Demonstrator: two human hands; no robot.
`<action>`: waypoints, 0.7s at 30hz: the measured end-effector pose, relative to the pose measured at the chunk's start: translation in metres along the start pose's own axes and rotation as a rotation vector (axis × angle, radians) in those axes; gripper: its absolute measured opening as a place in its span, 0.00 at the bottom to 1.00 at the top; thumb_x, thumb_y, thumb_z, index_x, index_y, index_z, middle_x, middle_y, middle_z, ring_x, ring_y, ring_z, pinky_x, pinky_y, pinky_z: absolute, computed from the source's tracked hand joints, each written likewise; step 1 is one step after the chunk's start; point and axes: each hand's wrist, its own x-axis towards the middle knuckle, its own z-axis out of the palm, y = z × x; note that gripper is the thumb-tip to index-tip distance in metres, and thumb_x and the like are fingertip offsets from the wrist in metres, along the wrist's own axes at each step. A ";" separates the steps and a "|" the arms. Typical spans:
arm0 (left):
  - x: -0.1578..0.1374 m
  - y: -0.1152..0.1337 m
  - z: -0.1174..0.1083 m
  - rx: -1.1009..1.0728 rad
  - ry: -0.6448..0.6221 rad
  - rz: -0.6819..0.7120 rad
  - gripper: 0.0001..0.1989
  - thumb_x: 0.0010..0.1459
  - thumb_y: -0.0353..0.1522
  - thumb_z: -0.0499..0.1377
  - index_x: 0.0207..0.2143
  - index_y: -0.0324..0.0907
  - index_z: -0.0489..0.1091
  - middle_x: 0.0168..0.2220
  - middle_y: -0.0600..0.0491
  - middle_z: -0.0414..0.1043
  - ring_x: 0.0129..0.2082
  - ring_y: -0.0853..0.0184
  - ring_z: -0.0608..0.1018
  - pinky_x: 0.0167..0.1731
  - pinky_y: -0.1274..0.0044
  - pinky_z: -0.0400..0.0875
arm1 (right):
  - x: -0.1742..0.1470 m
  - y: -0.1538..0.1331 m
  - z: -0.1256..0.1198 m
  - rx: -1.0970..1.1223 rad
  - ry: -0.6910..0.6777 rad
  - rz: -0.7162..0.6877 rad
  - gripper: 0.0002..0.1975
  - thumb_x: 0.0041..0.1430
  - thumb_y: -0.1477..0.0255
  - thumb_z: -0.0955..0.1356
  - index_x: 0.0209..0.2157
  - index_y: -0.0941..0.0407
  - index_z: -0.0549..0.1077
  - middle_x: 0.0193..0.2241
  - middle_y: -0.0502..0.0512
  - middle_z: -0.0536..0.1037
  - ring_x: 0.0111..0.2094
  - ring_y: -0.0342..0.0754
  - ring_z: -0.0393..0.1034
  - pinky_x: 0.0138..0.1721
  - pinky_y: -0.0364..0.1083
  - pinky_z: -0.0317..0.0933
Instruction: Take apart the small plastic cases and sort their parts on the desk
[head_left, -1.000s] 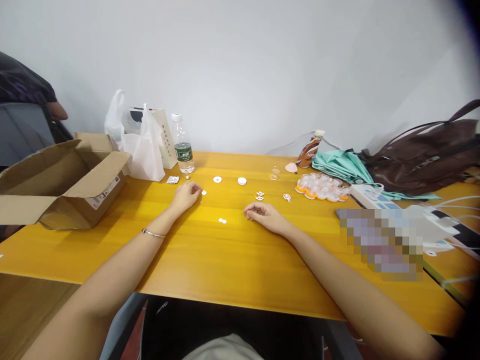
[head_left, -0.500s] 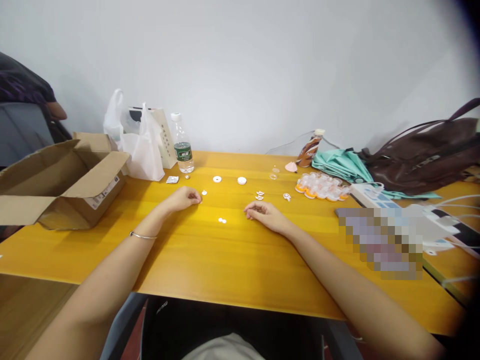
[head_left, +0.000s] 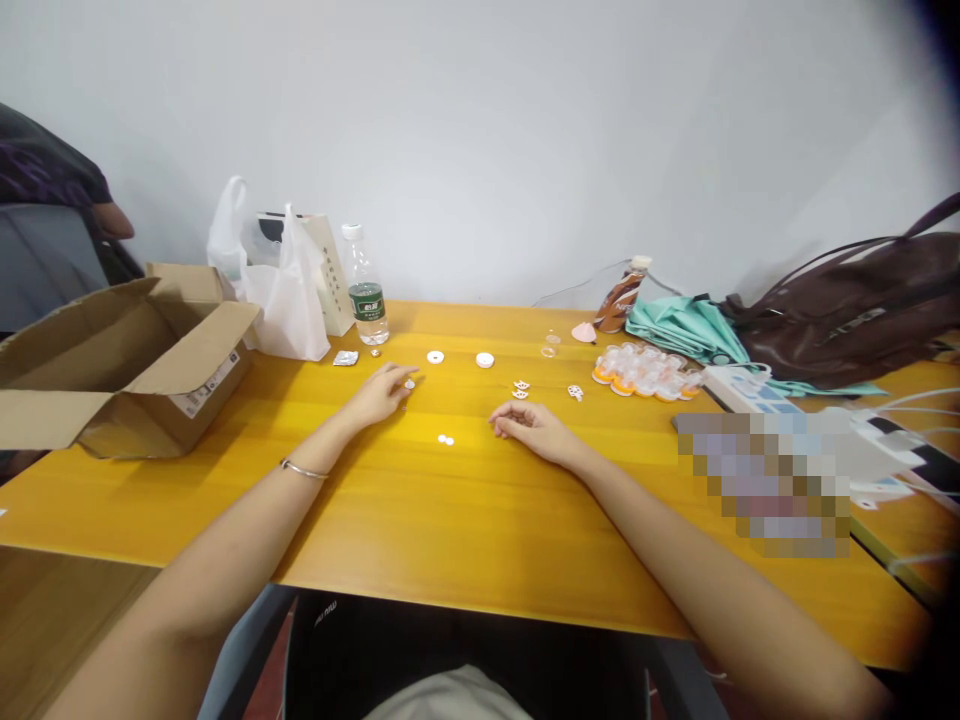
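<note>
Two bare hands were set over the middle of the tabletop (head_left: 450, 520), well apart from each other. Left hand (head_left: 382, 395): thumb and forefinger were parted, the forefinger reaching toward the far edge, with a small white disc (head_left: 409, 384) beside the fingertips; whether skin met the disc could not be told. Right hand (head_left: 529, 432): the fingers were loosely curled, and whether they enclosed anything could not be told. The disc thus lay just at the left hand and well apart from the right. Two white dots (head_left: 449, 441), touching or overlapping, lay between the hands, closer to the near edge than the disc.

Toward the far edge from the hands lay a white ring (head_left: 440, 357) and, to its right, a thicker white round piece (head_left: 484, 360). Two leaf-shaped pieces (head_left: 520, 394) lay just beyond the right hand's fingers, and an openwork piece (head_left: 574, 393) farther toward the right edge.

A foil packet (head_left: 346, 358) lay beyond the left hand, near an upright water bottle (head_left: 367, 310). A white plastic bag (head_left: 289, 320) and an open cardboard box (head_left: 142, 420) occupied the left end. Clear cups (head_left: 645, 372) with orange undersides stood right of the openwork piece; a brown bag (head_left: 855, 310) filled the far right corner.
</note>
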 end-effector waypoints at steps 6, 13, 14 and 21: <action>0.000 0.001 -0.001 0.115 -0.038 0.000 0.11 0.54 0.32 0.52 0.37 0.42 0.71 0.40 0.49 0.66 0.41 0.64 0.70 0.46 0.71 0.64 | 0.000 0.001 0.000 -0.003 -0.005 -0.010 0.08 0.50 0.68 0.66 0.30 0.57 0.71 0.25 0.51 0.73 0.28 0.42 0.68 0.36 0.44 0.62; -0.020 0.053 -0.010 -0.050 -0.282 0.319 0.12 0.58 0.34 0.51 0.43 0.42 0.67 0.41 0.49 0.64 0.43 0.66 0.69 0.48 0.73 0.62 | 0.001 0.002 -0.001 0.010 -0.008 -0.018 0.07 0.50 0.68 0.66 0.30 0.57 0.70 0.25 0.50 0.72 0.28 0.41 0.67 0.35 0.44 0.62; -0.022 0.059 -0.008 -0.094 -0.357 0.345 0.12 0.58 0.35 0.52 0.43 0.42 0.67 0.41 0.49 0.65 0.42 0.67 0.69 0.47 0.74 0.63 | 0.001 0.002 -0.001 0.016 -0.008 -0.021 0.08 0.50 0.68 0.66 0.30 0.57 0.70 0.25 0.50 0.72 0.28 0.41 0.67 0.35 0.44 0.62; -0.025 0.071 0.001 -0.133 -0.455 0.345 0.07 0.59 0.32 0.50 0.35 0.41 0.67 0.35 0.52 0.65 0.34 0.70 0.70 0.39 0.77 0.64 | 0.003 0.001 -0.005 -0.058 0.137 -0.117 0.09 0.52 0.66 0.65 0.30 0.57 0.70 0.25 0.51 0.73 0.27 0.43 0.67 0.34 0.44 0.62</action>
